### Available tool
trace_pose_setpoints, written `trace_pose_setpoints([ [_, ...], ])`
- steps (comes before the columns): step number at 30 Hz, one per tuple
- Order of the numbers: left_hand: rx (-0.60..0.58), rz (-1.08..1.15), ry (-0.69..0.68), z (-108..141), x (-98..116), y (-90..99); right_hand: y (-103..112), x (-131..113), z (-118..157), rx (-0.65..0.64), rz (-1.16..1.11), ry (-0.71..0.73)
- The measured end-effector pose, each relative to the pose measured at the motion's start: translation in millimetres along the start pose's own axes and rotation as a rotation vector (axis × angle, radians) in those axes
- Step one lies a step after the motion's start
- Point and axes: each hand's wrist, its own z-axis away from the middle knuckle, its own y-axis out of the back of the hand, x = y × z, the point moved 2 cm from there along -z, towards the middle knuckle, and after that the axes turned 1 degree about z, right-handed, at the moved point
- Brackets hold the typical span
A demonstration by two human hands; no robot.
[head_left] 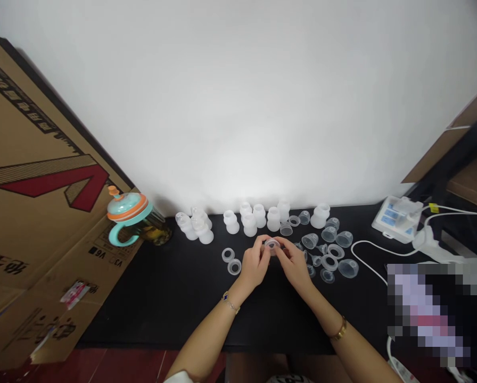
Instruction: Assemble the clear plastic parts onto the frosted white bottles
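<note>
My left hand (256, 259) and my right hand (293, 260) meet over the middle of the black table. Between their closed fingertips is a translucent bottle collar ring (271, 243); whether a teat sits inside it I cannot make out. Left of my left hand, two loose collar rings (234, 266) lie flat. To the right of my right hand are several clear teats (316, 260), more rings (329, 262) and clear dome caps (347, 268). White baby bottles (249, 225) without tops stand beyond my hands.
Capped white bottles (202, 229) stand at the back left beside a teapot-like jug (154, 226) with a turquoise lid. A large cardboard box (42, 186) borders the left side. At right are a power strip (396, 218), a white cable (366, 244) and a blurred-out patch.
</note>
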Motion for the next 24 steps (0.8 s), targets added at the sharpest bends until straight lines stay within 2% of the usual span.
trace_pose_setpoints([
  [8, 0.010, 0.027, 0.006, -1.3, -4.8, -1.3, -1.3, 4.1, 0.1, -0.012, 0.003, 0.027],
  [18, 0.011, 0.163, 0.066, -3.3, 1.7, -1.8, -1.4, 2.8, 0.7, -0.014, -0.002, 0.002],
  [24, 0.017, 0.188, 0.061, -3.3, 2.2, -1.8, -1.0, 2.1, 0.4, 0.005, 0.018, 0.045],
])
